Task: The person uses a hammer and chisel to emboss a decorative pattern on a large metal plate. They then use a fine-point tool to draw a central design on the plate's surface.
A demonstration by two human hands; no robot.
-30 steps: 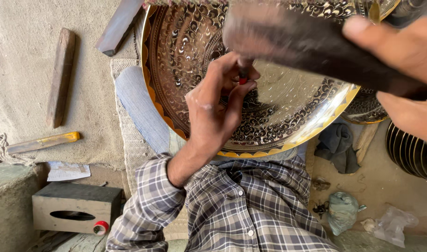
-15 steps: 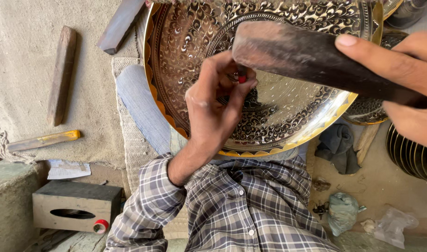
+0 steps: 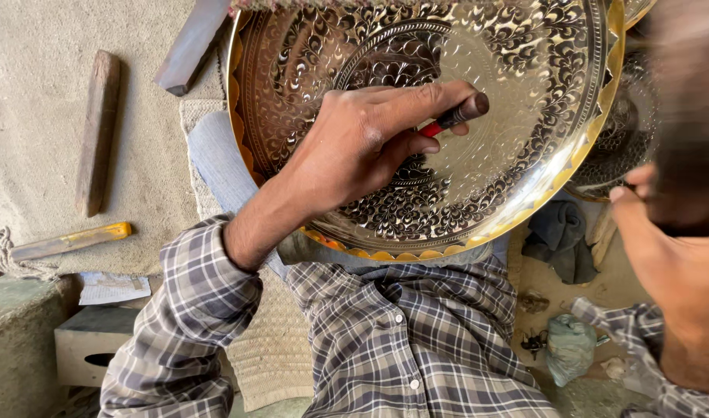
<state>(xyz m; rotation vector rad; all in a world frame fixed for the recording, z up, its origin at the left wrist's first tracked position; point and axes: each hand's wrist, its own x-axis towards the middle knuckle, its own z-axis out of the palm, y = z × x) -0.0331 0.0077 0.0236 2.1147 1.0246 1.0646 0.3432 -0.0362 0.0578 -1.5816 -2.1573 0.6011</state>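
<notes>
Against the brass tray — chisel pinched in left hand; right hand blurred, perhaps gripping.

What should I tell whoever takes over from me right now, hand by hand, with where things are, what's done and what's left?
Left hand: grips a punch, tip on the brass tray.
Right hand: raised at right, holding a dark, blurred mallet.
Tray: tilted on the lap, rim toward the shirt.
Done: engraved pattern covers much of the tray.
Left: smoother band near the punch looks unworked; hard to tell more.
</notes>
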